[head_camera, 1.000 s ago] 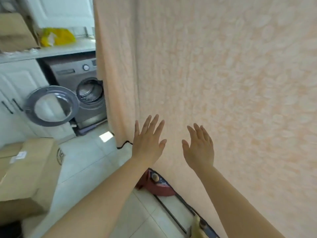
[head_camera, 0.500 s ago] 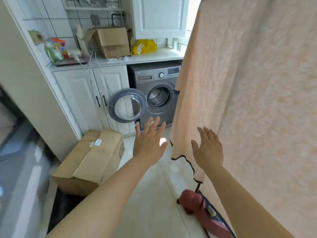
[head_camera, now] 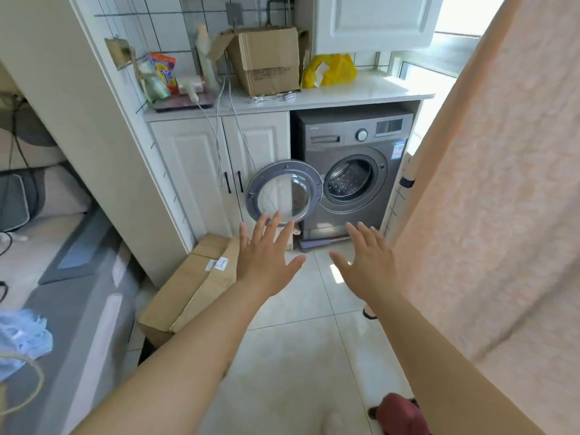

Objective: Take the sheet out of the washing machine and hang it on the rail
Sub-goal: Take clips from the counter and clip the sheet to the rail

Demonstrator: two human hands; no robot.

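A peach-coloured sheet hangs down the right side of the view; the rail that carries it is out of frame. The grey washing machine stands under the counter, its round door swung open to the left and the drum empty. My left hand and my right hand are held out in front of me, fingers spread, holding nothing. Both hands are clear of the sheet, the right one just left of its edge.
A cardboard box lies on the tiled floor at the left. White cabinets stand beside the machine, under a counter with a box and a yellow bag. A dark red object lies on the floor bottom right.
My view has swung left, away from the sheet and toward the washing machine. Both open hands have come off the sheet and now hover over the floor.
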